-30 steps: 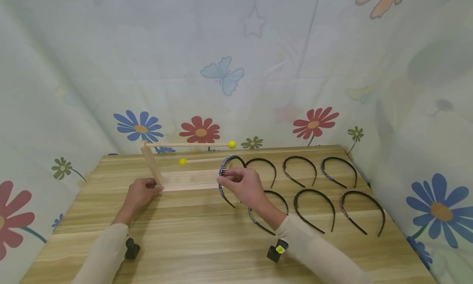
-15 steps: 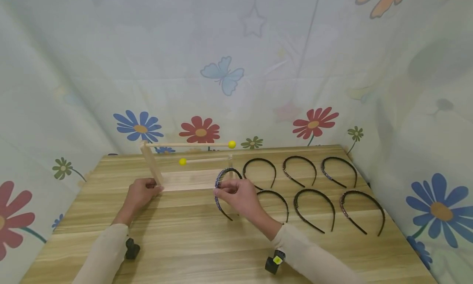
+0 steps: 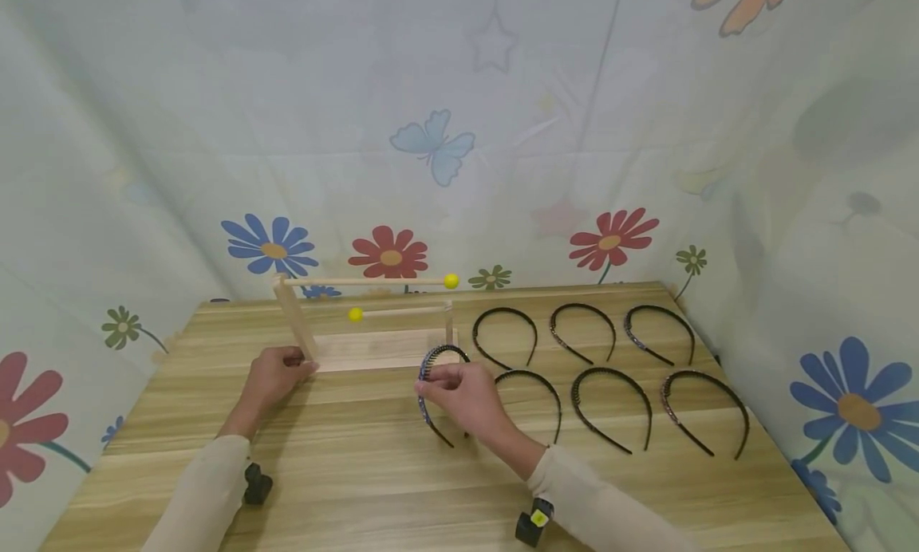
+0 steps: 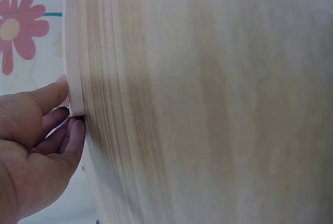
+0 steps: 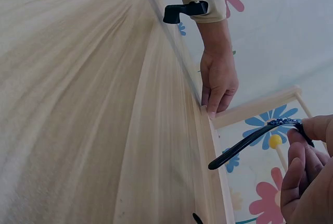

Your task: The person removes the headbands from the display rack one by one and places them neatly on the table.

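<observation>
A wooden rack stands on the table, with a flat base point(image 3: 380, 348), an upright at each end and two pegs tipped with yellow balls. My left hand point(image 3: 276, 376) pinches the near left corner of that base; the left wrist view shows the thumb and fingers on either side of the board's end point(image 4: 75, 94). My right hand point(image 3: 470, 404) pinches a black toothed headband point(image 3: 424, 412) with blue sparkling stones by its decorated side. The headband is raised in front of the rack's right end, its free tips pointing down. Part of it is hidden behind the fingers.
More black headbands lie in two rows on the table's right: a back row with one sparkly band point(image 3: 632, 337) at its right end, and a front row with a plain-looking one point(image 3: 649, 412) in the middle. A flowered cloth point(image 3: 502, 137) hangs behind the table.
My right hand has brought the headband down and toward me, away from the rack's right upright, which now shows. My left hand has stayed at the base corner.
</observation>
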